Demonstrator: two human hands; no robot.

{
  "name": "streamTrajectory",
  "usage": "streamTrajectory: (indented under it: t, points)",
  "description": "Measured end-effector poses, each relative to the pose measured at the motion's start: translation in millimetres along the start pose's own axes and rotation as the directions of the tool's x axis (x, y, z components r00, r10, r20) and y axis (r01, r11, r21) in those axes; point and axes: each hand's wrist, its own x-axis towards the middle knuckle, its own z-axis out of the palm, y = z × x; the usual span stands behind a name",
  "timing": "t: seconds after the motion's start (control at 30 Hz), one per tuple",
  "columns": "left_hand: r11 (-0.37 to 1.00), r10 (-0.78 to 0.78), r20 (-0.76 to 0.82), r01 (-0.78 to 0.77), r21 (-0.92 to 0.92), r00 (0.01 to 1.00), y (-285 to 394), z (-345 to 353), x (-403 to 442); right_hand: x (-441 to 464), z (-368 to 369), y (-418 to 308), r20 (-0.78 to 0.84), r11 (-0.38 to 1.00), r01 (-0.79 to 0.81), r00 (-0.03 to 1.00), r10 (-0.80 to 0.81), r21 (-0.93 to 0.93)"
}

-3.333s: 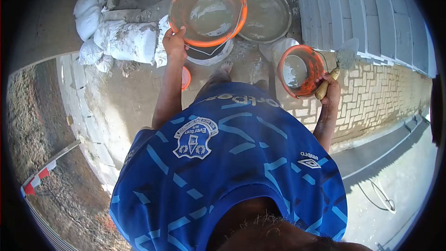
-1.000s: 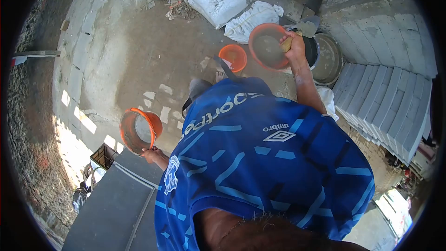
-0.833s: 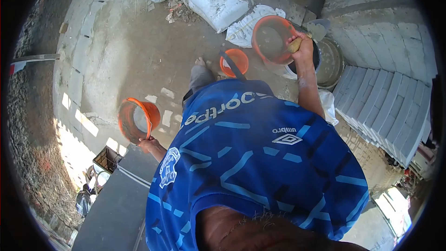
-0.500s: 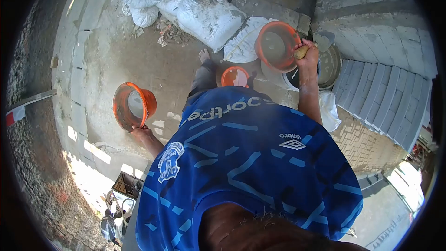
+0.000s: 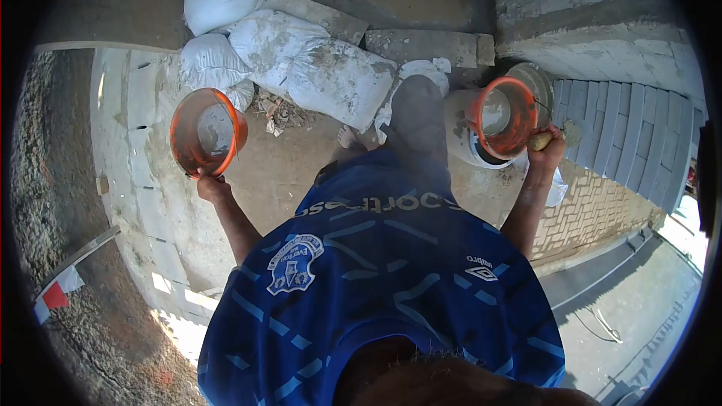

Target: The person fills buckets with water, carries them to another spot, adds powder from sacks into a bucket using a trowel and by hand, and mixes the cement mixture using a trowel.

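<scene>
On the left side, over the concrete floor (image 5: 263, 180), the left hand (image 5: 213, 186) grips the lower rim of an orange bucket (image 5: 179, 139), which is tilted so that its greyish inside shows. Across from it, the right hand (image 5: 547, 146) is closed around the wooden handle of a trowel (image 5: 541, 141), right at the rim of a second orange bucket (image 5: 519, 89); whether its fingers also hold that rim, I cannot tell. Close to the second orange bucket are a white bucket (image 5: 460, 119) and a round tub (image 5: 547, 84), with dusty white sacks (image 5: 342, 79) between the two hands, farther forward.
</scene>
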Motion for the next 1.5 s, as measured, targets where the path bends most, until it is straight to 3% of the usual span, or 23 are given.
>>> streamTrajectory:
  t: [0.17, 0.23, 0.3, 0.37, 0.43, 0.6, 0.63, 0.67, 0.77, 0.83, 0.9, 0.93, 0.97, 1.07, 1.1, 1.2, 1.3, 1.33, 1.37, 1.43, 1.47, 1.5]
  points:
    - [0.999, -0.034, 0.107, 0.038, -0.037, 0.994, 33.2, 98.7, 7.8, 12.8, 10.7, -7.6, -0.095, 1.0, -0.018, 0.995, 0.015, -0.026]
    - [0.997, -0.048, 0.121, 0.056, -0.058, 0.991, 37.8, 134.9, 0.4, 39.6, 11.3, 0.0, -0.045, 0.999, -0.039, 0.998, 0.039, 0.0]
    - [0.987, -0.087, 0.173, 0.108, -0.119, 0.981, 37.0, 166.0, -6.1, 62.9, 20.5, 5.1, -0.096, 0.992, -0.07, 0.994, 0.06, -0.107]
    - [0.986, -0.105, 0.148, 0.122, -0.113, 0.983, 37.6, 201.3, -24.6, 80.4, 45.3, 11.3, -0.125, 0.99, -0.113, 0.987, 0.101, -0.09]
    - [0.976, -0.119, 0.154, 0.145, -0.165, 0.981, 29.9, 257.2, -35.2, 132.6, 79.9, 16.0, -0.149, 0.958, -0.14, 0.983, 0.105, -0.249]
    - [0.996, -0.078, 0.141, 0.083, -0.029, 0.987, 10.4, 347.6, -36.3, 237.8, 135.7, 5.7, -0.115, 0.947, -0.183, 0.981, 0.158, -0.264]
    - [0.998, -0.038, 0.111, 0.033, 0.05, 0.993, 14.4, 369.1, -47.2, 269.6, 144.2, -1.6, -0.054, 0.939, -0.246, 0.969, 0.24, -0.24]
    - [0.978, 0.083, 0.187, -0.116, 0.172, 0.979, 13.6, 380.0, -48.8, 297.1, 157.1, -10.7, 0.004, 0.923, -0.315, 0.946, 0.324, -0.222]
    - [0.958, 0.072, 0.271, -0.142, 0.248, 0.96, 45.1, 425.5, -78.2, 357.7, 220.3, -33.0, 0.078, 0.91, -0.334, 0.929, 0.362, -0.247]
    - [0.878, 0.207, 0.284, -0.306, 0.368, 0.936, 77.1, 456.4, -107.2, 395.7, 258.1, -47.0, 0.115, 0.896, -0.377, 0.904, 0.411, -0.232]
    - [0.772, 0.31, 0.322, -0.435, 0.464, 0.894, 106.2, 478.3, -122.6, 415.3, 301.9, -64.6, 0.156, 0.931, -0.276, 0.935, 0.317, -0.24]
    - [0.524, 0.37, 0.441, -0.576, 0.628, 0.818, 119.0, 483.3, -128.0, 416.8, 319.1, -77.4, 0.15, 0.92, -0.295, 0.928, 0.34, -0.259]
    - [0.386, 0.373, 0.5, -0.621, 0.682, 0.781, 128.3, 494.2, -139.0, 418.4, 338.8, -92.6, 0.162, 0.927, -0.222, 0.946, 0.28, -0.304]
    - [-0.101, 0.472, 0.66, -0.708, 0.699, 0.584, 161.9, 523.1, -173.2, 404.9, 397.3, -153.8, 0.199, 0.919, -0.065, 0.968, 0.153, -0.389]
    - [-0.2, 0.461, 0.665, -0.661, 0.723, 0.588, 184.6, 542.7, -208.6, 393.7, 416.9, -175.6, 0.212, 0.908, 0.01, 0.973, 0.088, -0.42]
    - [-0.078, 0.467, 0.6, -0.646, 0.76, 0.65, 202.6, 558.5, -230.2, 382.5, 461.2, -233.5, 0.215, 0.855, 0.084, 0.976, 0.033, -0.511]
    - [-0.056, 0.487, 0.633, -0.702, 0.71, 0.602, 201.1, 559.1, -234.8, 376.0, 488.3, -278.4, 0.244, 0.802, 0.144, 0.97, 0.002, -0.579]
    - [0.414, 0.467, 0.44, -0.629, 0.658, 0.767, 186.9, 552.6, -214.1, 375.6, 498.7, -288.6, 0.266, 0.792, 0.155, 0.964, 0.009, -0.59]
    - [0.622, 0.407, 0.355, -0.54, 0.567, 0.842, 189.8, 554.6, -215.2, 380.8, 501.6, -295.2, 0.28, 0.792, 0.166, 0.96, 0.007, -0.588]
    - [0.923, 0.222, 0.154, -0.259, 0.285, 0.963, 204.6, 562.8, -228.0, 388.6, 505.6, -304.5, 0.29, 0.786, 0.134, 0.955, 0.06, -0.604]
    - [0.991, 0.081, 0.069, -0.088, 0.105, 0.994, 216.1, 567.2, -237.8, 386.7, 513.0, -306.3, 0.3, 0.787, 0.137, 0.952, 0.064, -0.602]
    - [0.991, 0.085, 0.061, -0.091, 0.102, 0.995, 215.7, 560.5, -230.5, 382.6, 518.6, -306.5, 0.27, 0.778, 0.12, 0.961, 0.065, -0.616]
